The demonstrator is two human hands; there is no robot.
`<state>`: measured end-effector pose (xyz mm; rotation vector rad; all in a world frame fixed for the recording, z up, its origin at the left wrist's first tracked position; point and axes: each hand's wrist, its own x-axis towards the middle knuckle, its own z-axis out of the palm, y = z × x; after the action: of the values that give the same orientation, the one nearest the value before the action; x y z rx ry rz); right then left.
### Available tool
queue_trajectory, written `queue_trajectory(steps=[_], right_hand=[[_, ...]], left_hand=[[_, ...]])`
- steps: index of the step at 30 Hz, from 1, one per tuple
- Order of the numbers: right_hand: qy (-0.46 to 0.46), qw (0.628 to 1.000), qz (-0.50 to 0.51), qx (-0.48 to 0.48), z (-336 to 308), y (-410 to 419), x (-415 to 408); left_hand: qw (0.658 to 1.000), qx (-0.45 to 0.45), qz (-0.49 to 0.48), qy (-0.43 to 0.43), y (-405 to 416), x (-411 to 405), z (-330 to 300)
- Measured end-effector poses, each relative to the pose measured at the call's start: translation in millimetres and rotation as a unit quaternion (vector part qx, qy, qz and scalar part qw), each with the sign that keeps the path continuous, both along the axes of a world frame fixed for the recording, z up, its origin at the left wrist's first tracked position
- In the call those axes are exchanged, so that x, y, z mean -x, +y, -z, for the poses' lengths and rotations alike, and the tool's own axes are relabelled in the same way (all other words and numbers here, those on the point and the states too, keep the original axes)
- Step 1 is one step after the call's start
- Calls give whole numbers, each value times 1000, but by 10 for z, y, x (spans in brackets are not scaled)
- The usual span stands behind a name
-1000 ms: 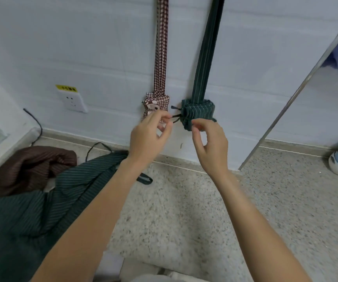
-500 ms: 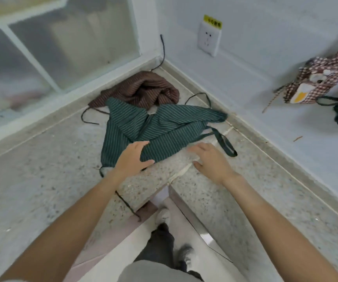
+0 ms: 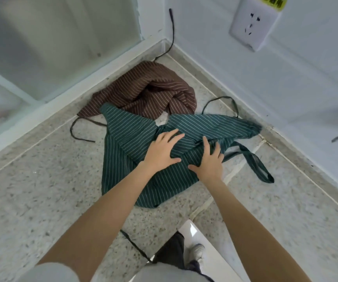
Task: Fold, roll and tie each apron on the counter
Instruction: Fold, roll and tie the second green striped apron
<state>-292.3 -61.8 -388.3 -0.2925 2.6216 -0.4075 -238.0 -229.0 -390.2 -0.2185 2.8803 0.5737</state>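
A crumpled green striped apron [image 3: 135, 139] lies on the speckled stone counter [image 3: 41, 190] in the corner. Its wide neck strap [image 3: 253, 161] loops out to the right. Behind it sits a bunched brown striped apron [image 3: 149, 92]. My left hand [image 3: 162, 151] lies flat on the middle of the green apron, fingers spread. My right hand [image 3: 209, 161] rests just to the right of it on the same cloth, fingers also straight. Neither hand grips anything.
A white wall socket [image 3: 253, 23] is on the right wall, and a frosted window [image 3: 41, 37] stands at the back left. Thin dark ties [image 3: 80, 129] trail over the counter. The counter's front edge [image 3: 196, 224] is near my legs.
The view swung from the tied rolls hanging on the wall down to the counter. Both hands left the green roll and now lie further forward on the loose green apron.
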Motion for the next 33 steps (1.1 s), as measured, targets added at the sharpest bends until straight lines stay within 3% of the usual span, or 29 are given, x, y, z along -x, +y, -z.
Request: queue_trajectory(steps=[3,6,8,14,18,21,26,29,31,33], right_hand=[[20,998,13,63,106,54,38],[53,992,22,108,117,180,38],[89,987,8,133,90,326,42],[255,929,-175,201,-144,921,53],[261,882,-304,248,-384,1135,-6],[258,846,-386,261,-466,1148,-150],[261,784,-514,231,-500,975,-518],[204,748,-601,196,-570,779,-839],[130,738,-656,91,-576,679,-1092],[132,727,-674,7,-472,634,-1255]], left_hand=[[999,-15,27,-28,1,204,107],[992,-92,-22,81,-24,224,51],[983,-95,-51,148,-41,182,-60],[955,-73,-187,220,-37,-167,-486],[942,-99,-258,192,142,-719,-713],[939,-41,-291,180,322,-1331,-784],[929,119,-289,200,565,-2527,-809],[923,164,-307,163,685,-3191,-756],[915,162,-356,96,735,-3584,-689],[905,145,-399,21,768,-3886,-609]])
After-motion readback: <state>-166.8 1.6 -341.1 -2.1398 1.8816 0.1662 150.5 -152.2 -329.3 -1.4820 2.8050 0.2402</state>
